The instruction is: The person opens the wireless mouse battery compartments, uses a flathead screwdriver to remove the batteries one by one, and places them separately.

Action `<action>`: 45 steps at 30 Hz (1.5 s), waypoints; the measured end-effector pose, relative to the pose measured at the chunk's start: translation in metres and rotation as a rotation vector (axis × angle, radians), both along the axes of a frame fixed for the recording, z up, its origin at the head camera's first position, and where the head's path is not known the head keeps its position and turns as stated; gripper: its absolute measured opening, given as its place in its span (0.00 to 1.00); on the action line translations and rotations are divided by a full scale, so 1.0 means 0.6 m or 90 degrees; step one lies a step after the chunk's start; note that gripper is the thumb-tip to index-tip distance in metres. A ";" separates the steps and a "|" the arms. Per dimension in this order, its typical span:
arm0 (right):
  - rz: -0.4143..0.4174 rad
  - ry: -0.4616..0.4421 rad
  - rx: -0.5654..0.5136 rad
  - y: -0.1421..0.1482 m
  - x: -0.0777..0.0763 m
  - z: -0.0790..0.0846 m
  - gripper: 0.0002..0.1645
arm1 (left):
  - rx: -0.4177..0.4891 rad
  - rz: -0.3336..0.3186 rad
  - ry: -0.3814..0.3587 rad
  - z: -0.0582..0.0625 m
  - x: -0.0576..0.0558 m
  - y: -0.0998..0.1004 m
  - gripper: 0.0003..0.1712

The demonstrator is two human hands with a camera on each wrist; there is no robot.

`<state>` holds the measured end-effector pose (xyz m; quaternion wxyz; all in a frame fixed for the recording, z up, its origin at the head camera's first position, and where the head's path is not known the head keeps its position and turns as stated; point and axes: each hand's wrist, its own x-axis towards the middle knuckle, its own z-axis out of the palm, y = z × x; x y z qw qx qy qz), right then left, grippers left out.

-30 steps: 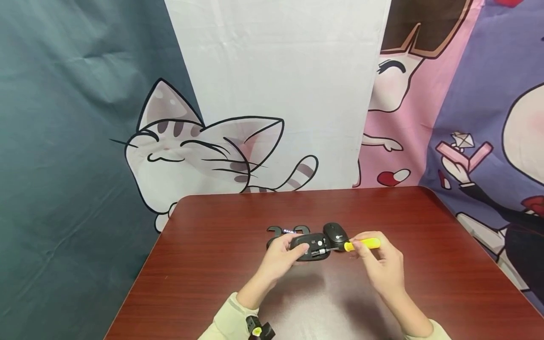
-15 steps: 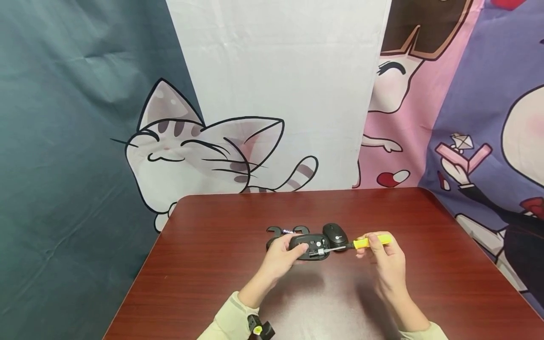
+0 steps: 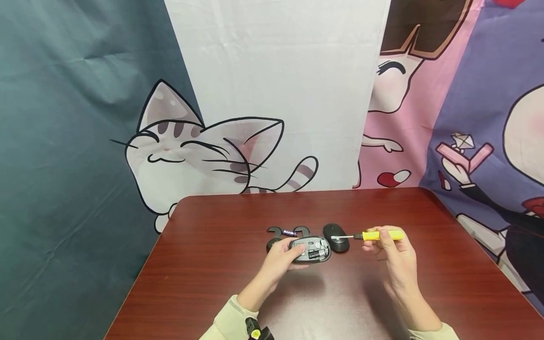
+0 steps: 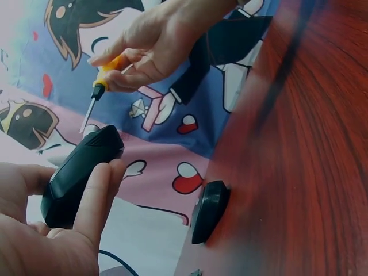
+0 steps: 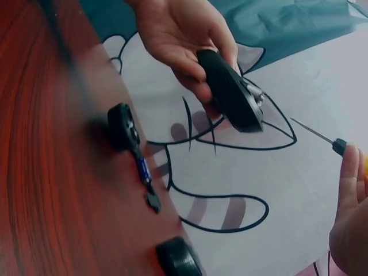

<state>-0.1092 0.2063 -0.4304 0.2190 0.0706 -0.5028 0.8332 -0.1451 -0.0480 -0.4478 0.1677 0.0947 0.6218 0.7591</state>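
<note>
My left hand (image 3: 278, 259) holds a black computer mouse (image 3: 312, 249) above the table, underside up with its battery compartment uncovered. In the right wrist view a silvery piece (image 5: 256, 94) stands out of that underside; it looks like a battery end, but I cannot be sure. My right hand (image 3: 395, 257) grips a screwdriver (image 3: 382, 235) by its yellow handle. Its thin metal tip points left, apart from the held mouse. In the head view the shaft passes in front of a second black mouse (image 3: 337, 244) that rests on the table.
Behind the left hand lie black hook-ended pieces (image 3: 302, 230) and a blue-purple battery (image 3: 290, 233). A round black part (image 3: 272, 242) is partly hidden by that hand. The reddish-brown wooden table (image 3: 204, 274) ends at a printed cloth backdrop (image 3: 276, 94).
The screwdriver tip has come out of the held mouse's battery compartment and moved right and up with my right hand. The held mouse has tilted, its underside now catching more light.
</note>
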 end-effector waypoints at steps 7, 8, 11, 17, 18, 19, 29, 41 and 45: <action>0.082 -0.024 0.073 0.009 -0.005 -0.008 0.09 | -0.025 -0.003 -0.003 -0.003 0.005 -0.004 0.24; 0.087 -0.033 0.092 0.010 -0.007 -0.009 0.08 | -0.028 -0.002 -0.002 -0.003 0.006 -0.005 0.24; 0.108 -0.033 0.138 0.013 -0.013 -0.013 0.08 | -0.036 0.003 0.001 -0.002 0.008 -0.007 0.23; 0.037 -0.077 0.351 0.025 -0.029 -0.025 0.13 | -0.040 0.001 0.012 -0.005 0.008 -0.011 0.22; -0.001 -0.106 0.416 0.028 -0.032 -0.027 0.15 | -0.038 -0.002 0.013 -0.007 0.009 -0.011 0.22; -0.039 -0.136 0.480 0.032 -0.036 -0.030 0.17 | -0.037 -0.005 0.013 -0.007 0.009 -0.011 0.22; -0.102 -0.288 0.679 0.071 -0.079 -0.068 0.23 | -0.057 -0.010 0.017 -0.009 0.012 -0.018 0.21; -0.017 -0.360 0.771 0.088 -0.119 -0.093 0.19 | -0.066 -0.019 0.008 -0.010 0.014 -0.015 0.19; -0.070 -0.347 0.868 0.095 -0.128 -0.096 0.15 | -0.063 -0.021 0.005 -0.014 0.014 -0.014 0.20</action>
